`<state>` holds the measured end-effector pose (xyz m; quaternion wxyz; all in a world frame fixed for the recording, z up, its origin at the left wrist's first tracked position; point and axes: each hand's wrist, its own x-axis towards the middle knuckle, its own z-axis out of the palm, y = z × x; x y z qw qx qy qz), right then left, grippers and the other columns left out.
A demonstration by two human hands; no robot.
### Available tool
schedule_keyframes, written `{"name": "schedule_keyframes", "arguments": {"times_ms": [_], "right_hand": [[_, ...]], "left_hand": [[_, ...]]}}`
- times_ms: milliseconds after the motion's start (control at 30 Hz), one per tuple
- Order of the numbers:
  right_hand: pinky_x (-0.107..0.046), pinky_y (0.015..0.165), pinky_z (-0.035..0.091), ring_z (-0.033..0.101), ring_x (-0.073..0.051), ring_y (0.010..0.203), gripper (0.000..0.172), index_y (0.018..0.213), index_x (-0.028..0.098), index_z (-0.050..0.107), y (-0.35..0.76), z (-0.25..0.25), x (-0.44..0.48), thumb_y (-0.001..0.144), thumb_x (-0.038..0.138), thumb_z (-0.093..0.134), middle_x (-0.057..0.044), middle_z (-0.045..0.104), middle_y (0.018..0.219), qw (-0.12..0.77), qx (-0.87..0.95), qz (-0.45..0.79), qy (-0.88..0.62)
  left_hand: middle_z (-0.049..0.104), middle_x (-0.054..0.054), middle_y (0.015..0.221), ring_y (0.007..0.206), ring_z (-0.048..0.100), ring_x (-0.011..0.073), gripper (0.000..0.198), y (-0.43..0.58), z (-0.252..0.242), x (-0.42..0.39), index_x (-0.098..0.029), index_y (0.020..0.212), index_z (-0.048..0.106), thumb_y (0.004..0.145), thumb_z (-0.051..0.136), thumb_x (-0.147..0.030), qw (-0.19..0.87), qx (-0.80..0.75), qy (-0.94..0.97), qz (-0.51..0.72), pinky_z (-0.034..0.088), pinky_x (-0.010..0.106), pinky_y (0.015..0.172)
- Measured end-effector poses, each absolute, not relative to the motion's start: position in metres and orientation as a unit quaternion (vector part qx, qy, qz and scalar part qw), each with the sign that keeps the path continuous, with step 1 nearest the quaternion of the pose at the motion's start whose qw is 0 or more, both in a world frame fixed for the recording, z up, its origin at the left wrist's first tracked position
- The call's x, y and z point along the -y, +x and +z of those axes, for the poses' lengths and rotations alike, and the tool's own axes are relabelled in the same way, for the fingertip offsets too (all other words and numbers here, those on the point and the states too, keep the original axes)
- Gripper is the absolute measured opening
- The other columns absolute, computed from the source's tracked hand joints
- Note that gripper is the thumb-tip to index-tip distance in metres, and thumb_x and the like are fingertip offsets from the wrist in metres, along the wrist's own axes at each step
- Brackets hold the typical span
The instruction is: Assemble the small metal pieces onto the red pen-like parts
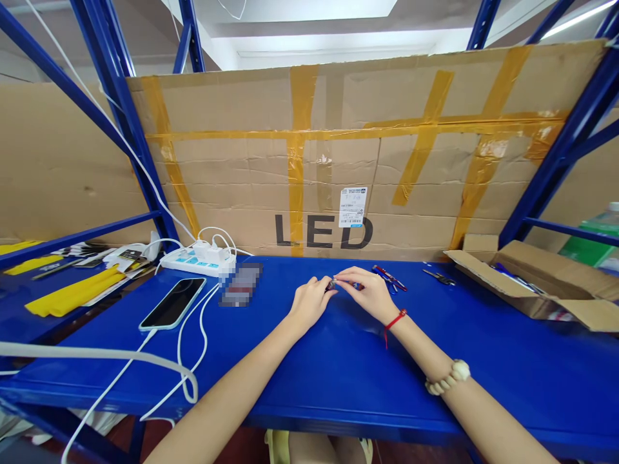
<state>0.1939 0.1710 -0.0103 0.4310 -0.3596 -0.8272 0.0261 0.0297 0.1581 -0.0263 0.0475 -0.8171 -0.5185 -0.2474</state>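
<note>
My left hand is closed in a pinch on a small dark piece at the middle of the blue table. Fingers of my right hand are pinched too, around a slim blue-and-red pen-like piece. The fingertips of both hands nearly meet; most of what they hold is hidden. Just beyond my right hand lie several slim red and blue pens, partly covered by it. Farther right rests a dark metal object like a bunch of keys.
An open cardboard box with pens stands at the right. On the left are a phone on a charging cable, a white power strip and a loose white cable. A taped cardboard sheet closes off the back.
</note>
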Motion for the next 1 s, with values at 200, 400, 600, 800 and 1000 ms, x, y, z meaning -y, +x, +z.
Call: {"name": "schedule_keyframes", "arguments": {"times_ms": [200,400,600,800,1000], "right_hand": [[-0.019,0.063,0.047,0.059,-0.011,0.079,0.021,0.083,0.021,0.068,0.193,-0.011,-0.171,0.082,0.032,0.051,-0.003,0.064,0.088,0.442,0.826,0.062,-0.345],[-0.021,0.063,0.047,0.058,-0.011,0.078,0.021,0.080,0.020,0.068,0.192,-0.010,-0.171,0.082,0.034,0.052,-0.003,0.063,0.086,0.439,0.825,0.080,-0.345],[-0.021,0.064,0.046,0.057,-0.010,0.072,0.022,0.082,0.020,0.068,0.190,-0.011,-0.170,0.081,0.036,0.052,-0.003,0.063,0.088,0.421,0.837,0.073,-0.341],[-0.018,0.050,0.039,0.055,-0.009,0.063,0.029,0.094,0.019,0.065,0.190,-0.007,-0.167,0.083,0.040,0.047,-0.004,0.062,0.089,0.450,0.784,0.081,-0.419],[-0.019,0.057,0.040,0.055,-0.008,0.063,0.026,0.094,0.021,0.063,0.196,0.001,-0.168,0.085,0.032,0.042,0.000,0.063,0.086,0.472,0.720,-0.003,-0.508]], "left_hand": [[0.055,0.003,0.080,0.077,0.054,0.0164,0.018,0.030,-0.026,-0.158,-0.019,0.097,0.052,0.089,0.043,-0.033,0.051,0.517,-0.818,-0.248,0.041,0.024,0.063],[0.056,0.002,0.080,0.078,0.053,0.0158,0.015,0.030,-0.025,-0.157,-0.018,0.093,0.052,0.089,0.044,-0.030,0.044,0.513,-0.820,-0.251,0.041,0.023,0.062],[0.054,0.003,0.078,0.074,0.053,0.0162,0.014,0.029,-0.026,-0.158,-0.018,0.094,0.052,0.088,0.044,-0.028,0.056,0.519,-0.817,-0.245,0.040,0.024,0.060],[0.056,0.002,0.080,0.076,0.054,0.0161,0.016,0.030,-0.025,-0.157,-0.019,0.093,0.052,0.087,0.045,-0.032,0.050,0.506,-0.818,-0.270,0.041,0.024,0.062],[0.056,0.001,0.080,0.075,0.054,0.0149,0.016,0.031,-0.024,-0.156,-0.020,0.092,0.053,0.087,0.046,-0.034,0.039,0.502,-0.819,-0.276,0.042,0.023,0.063]]}}
